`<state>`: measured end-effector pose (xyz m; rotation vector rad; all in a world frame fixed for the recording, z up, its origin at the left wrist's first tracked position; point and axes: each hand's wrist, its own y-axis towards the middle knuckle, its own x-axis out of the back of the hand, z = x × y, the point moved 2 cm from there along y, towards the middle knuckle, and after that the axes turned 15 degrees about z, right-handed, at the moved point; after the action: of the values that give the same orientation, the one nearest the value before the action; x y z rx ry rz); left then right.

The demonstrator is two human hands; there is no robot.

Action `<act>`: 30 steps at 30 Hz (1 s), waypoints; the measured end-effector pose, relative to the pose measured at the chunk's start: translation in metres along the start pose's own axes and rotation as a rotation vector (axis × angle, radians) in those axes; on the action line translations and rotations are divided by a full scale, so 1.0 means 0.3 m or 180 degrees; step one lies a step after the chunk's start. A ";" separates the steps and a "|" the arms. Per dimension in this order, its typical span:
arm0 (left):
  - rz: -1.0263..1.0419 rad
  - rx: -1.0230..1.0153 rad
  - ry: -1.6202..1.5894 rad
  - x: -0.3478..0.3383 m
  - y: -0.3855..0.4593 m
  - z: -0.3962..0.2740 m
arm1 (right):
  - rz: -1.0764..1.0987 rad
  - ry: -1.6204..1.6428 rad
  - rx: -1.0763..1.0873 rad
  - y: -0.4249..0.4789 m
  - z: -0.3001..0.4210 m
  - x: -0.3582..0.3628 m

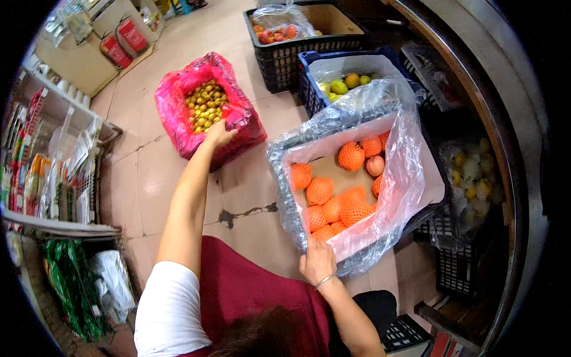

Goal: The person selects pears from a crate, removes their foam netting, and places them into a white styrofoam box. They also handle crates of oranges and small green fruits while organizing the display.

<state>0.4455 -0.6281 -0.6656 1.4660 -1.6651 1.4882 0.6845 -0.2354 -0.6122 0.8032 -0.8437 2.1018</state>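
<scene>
A box lined with pink plastic stands on the floor ahead, filled with small round yellow-brown fruit that look like jujubes. My left hand grips its near rim, fingers over the edge and thumb outside. Nearer and to the right is a dark crate with a clear plastic liner. Round fruit in orange foam nets lies inside, along with one bare reddish fruit. My right hand, with a bracelet at the wrist, holds this crate's near lined rim; some fingertips are hidden.
A blue crate of green-yellow fruit adjoins the lined crate. Behind it is a dark crate with reddish fruit. A shelf edge curves along the right. Packaged goods fill a rack at left. Fire extinguishers stand far left.
</scene>
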 end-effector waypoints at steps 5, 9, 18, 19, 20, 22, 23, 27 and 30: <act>-0.1461 -0.0265 0.0617 -0.103 0.046 -0.093 | -0.0203 -0.0092 -0.0294 0.016 0.023 0.003; -0.1702 -0.0714 0.0454 -0.145 -0.067 -0.128 | -0.0040 -0.0132 -0.0378 0.013 0.013 -0.014; -0.1701 -0.1630 0.0459 -0.207 -0.187 -0.207 | -0.0149 -0.0162 -0.0266 0.001 0.019 -0.018; -0.1679 -0.1611 0.0500 -0.194 -0.159 -0.230 | -0.0181 -0.0192 -0.0270 -0.001 0.020 -0.013; -0.1639 -0.1558 0.0509 -0.177 -0.121 -0.256 | -0.0204 -0.0239 -0.0270 -0.004 0.010 -0.014; -0.1369 -0.1330 0.0294 -0.142 -0.038 -0.272 | -0.0120 -0.0162 -0.0204 -0.003 0.007 -0.021; -0.0932 -0.1102 -0.0191 -0.132 0.019 -0.250 | -0.0117 -0.0135 -0.0149 0.005 0.009 -0.019; -0.1592 -0.2162 -0.1533 -0.140 -0.157 -0.469 | 0.0161 -0.0092 -0.0531 -0.033 0.004 -0.032; -0.1449 -0.3146 -0.0470 -0.192 -0.422 -0.759 | 0.0076 -0.0094 -0.0589 -0.116 -0.024 0.021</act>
<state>0.5106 -0.3795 -0.5942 1.2324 -1.6094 0.2145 0.7068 -0.2093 -0.6009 0.7301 -1.0511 2.0018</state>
